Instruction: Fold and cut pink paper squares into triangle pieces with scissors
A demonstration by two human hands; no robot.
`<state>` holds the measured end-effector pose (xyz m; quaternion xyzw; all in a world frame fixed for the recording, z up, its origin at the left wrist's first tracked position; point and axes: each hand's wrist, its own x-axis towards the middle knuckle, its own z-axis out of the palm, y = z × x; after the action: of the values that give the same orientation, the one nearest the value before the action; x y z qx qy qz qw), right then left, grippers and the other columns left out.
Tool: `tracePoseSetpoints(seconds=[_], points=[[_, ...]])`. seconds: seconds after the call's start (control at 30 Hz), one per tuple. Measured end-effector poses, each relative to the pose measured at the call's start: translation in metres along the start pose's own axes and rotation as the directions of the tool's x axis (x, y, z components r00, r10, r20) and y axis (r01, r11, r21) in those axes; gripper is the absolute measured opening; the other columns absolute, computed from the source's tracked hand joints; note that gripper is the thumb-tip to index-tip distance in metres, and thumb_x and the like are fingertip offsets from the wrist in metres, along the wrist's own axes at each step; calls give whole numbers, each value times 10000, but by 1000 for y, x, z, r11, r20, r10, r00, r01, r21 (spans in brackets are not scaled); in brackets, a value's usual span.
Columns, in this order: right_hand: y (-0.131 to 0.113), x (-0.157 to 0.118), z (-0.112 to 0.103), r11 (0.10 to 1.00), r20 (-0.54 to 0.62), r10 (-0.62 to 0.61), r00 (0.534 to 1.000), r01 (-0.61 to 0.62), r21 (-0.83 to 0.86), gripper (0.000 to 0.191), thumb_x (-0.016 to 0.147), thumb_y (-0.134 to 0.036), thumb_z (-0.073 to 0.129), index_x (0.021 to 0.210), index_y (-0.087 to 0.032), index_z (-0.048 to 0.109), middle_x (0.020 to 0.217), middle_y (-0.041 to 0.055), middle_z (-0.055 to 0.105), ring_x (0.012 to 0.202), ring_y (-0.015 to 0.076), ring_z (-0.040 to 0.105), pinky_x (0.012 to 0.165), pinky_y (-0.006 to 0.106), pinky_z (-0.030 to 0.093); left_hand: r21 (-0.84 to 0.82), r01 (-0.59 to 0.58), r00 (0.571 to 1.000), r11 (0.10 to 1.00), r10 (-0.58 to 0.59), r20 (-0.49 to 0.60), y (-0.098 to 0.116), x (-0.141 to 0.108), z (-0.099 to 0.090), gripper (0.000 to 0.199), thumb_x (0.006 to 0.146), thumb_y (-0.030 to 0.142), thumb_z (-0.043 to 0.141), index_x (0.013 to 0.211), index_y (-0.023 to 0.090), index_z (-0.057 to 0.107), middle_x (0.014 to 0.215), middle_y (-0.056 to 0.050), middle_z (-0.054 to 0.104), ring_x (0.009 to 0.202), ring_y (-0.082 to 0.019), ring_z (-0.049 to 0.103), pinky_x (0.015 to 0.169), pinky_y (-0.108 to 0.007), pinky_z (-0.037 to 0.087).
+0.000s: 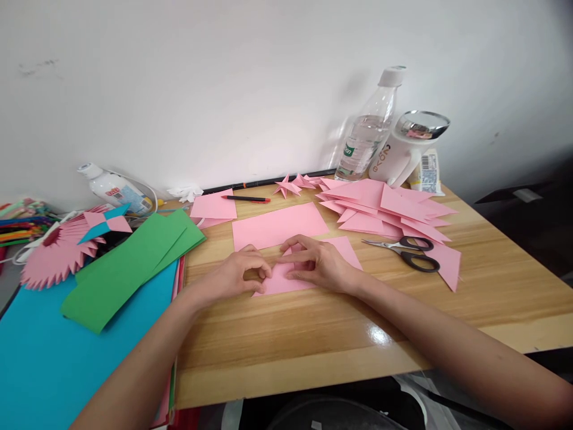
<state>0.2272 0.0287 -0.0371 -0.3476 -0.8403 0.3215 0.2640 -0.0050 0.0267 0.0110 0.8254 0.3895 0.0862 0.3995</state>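
Note:
A pink paper sheet [280, 279] lies on the wooden table in front of me, with a small part lifted or folded near its left end. My left hand [239, 275] is closed at that left end, thumb and fingertips pinching the paper's edge. My right hand [320, 263] is curled over the middle of the same sheet, its fingers and thumb gripping the paper; part of the fold is hidden beneath them. Just beyond lies a flat pink paper strip [277, 227]. Black-handled scissors [405, 246] rest to the right, blades pointing left.
A pile of folded pink papers [380, 206] lies at the back right, before a water bottle [369, 131] and white mug [403, 152]. A black pen [246, 199] lies on pink paper. Green sheets [129, 269], blue paper [40, 352] and a pleated pink fan [62, 251] are left.

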Motion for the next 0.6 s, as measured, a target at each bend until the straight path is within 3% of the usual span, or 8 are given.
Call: tracePoseSetpoints(seconds=[0.6], points=[[1,0,1,1000,-14,-11,1000,11,0,309,782,-216,691,1081,-293,701,1135,47,576,779,121,596,619,225,484,34,1,1000,999,-2,21,1,0,1,113,747,124,634,837,193,635,789,-10,596,887,-187,487,749,-284,420]])
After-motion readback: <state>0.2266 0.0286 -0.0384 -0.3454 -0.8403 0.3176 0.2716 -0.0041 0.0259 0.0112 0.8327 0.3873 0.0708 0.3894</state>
